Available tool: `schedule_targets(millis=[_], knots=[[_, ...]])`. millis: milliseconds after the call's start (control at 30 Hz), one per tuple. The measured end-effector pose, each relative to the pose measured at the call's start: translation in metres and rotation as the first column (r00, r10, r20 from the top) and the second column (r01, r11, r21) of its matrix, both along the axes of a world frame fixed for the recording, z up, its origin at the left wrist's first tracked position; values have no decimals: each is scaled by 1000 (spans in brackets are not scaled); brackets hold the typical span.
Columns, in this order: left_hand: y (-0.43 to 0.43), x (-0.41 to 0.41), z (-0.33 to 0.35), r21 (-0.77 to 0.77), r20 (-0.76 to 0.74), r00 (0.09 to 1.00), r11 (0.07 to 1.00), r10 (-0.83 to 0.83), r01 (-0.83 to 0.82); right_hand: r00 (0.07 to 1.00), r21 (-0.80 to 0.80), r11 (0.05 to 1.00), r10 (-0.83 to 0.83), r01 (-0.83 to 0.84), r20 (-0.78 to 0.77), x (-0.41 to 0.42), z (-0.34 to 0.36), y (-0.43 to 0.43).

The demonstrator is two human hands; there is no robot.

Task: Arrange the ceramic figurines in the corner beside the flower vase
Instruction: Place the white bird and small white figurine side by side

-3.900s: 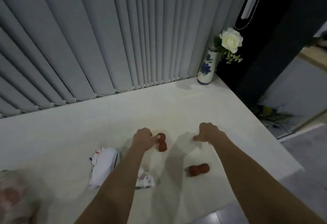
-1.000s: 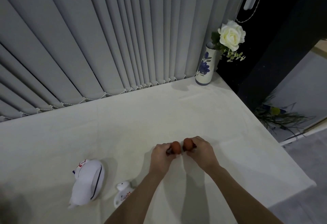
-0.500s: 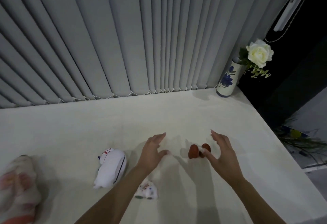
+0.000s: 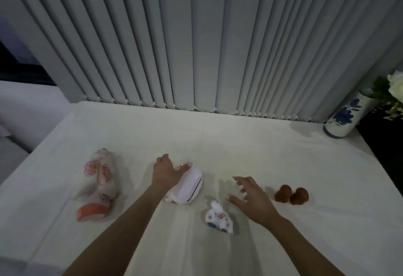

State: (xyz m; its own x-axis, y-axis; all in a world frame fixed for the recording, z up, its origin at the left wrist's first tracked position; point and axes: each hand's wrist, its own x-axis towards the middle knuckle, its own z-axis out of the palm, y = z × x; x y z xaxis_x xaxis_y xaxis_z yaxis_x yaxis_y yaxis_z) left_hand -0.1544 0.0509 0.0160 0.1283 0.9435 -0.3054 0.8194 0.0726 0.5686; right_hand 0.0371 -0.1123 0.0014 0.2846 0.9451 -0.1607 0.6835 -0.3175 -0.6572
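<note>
Two small brown figurines (image 4: 291,194) stand side by side on the white table (image 4: 239,140), right of my hands. A white cat figurine (image 4: 189,188) lies on its side; my left hand (image 4: 166,172) rests over its far end, fingers spread. A small white spotted figurine (image 4: 219,217) lies nearer me. My right hand (image 4: 250,197) hovers open just above and right of it, holding nothing. A large floral figurine (image 4: 99,179) with an orange base lies at the left. The blue-flowered vase (image 4: 342,118) with a white rose stands in the far right corner.
Grey vertical blinds (image 4: 196,47) hang along the table's far edge. The table's right edge drops off into a dark area beside the vase. A pale sofa or cushion (image 4: 19,110) sits beyond the left edge.
Both hands have moved left, away from the two brown figurines now standing alone. My left hand has reached the white cat figurine. The view has swung left, revealing the floral figurine.
</note>
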Motion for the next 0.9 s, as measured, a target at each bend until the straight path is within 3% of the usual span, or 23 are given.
schedule_targets(millis=[100, 233, 533, 633, 767, 900], knots=[[-1, -17, -5, -160, -40, 996, 984, 74, -80, 997, -179, 981, 72, -72, -5, -15, -9, 4], [-7, -22, -13, -397, 106, 981, 911, 165, -110, 989, -271, 951, 145, -150, -40, -27, -13, 7], [-16, -8, -11, -560, 127, 984, 828, 126, -34, 971, -321, 916, 229, -241, -74, -45, -7, 7], [-21, 0, -12, -539, 145, 985, 842, 89, 3, 966, -317, 912, 243, -259, -89, -51, -8, 1], [-25, 6, -19, -364, 156, 988, 930, 13, 46, 957, -299, 910, 283, -289, -63, -50, -4, -3], [-30, 10, -20, -258, 142, 986, 958, -91, 126, 964, -285, 924, 267, -257, -4, -31, 7, -4]])
